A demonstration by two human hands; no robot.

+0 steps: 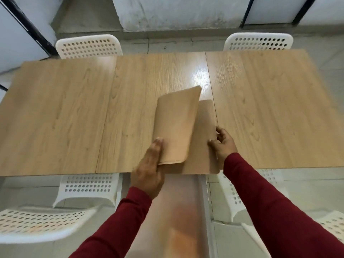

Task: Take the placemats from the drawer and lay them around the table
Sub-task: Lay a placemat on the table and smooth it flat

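Tan placemats lie at the near middle edge of the wooden table (65, 112). My left hand (149, 170) grips the lifted top placemats (176, 125), which curl upward off the table, their left edge pinched between thumb and fingers. The bottom placemat (204, 138) stays flat, its near edge slightly over the table's edge. My right hand (222, 144) holds that flat mat by its right edge, fingers bent onto it. An open drawer (176, 211) shows blurred below the table edge, between my red sleeves.
White perforated chairs stand around the table: two at the far side (89, 46) (258, 41), two tucked under the near edge (87, 187) (242, 192), and chair backs at bottom left (37, 222) and bottom right (333, 224). A grey wall rises beyond.
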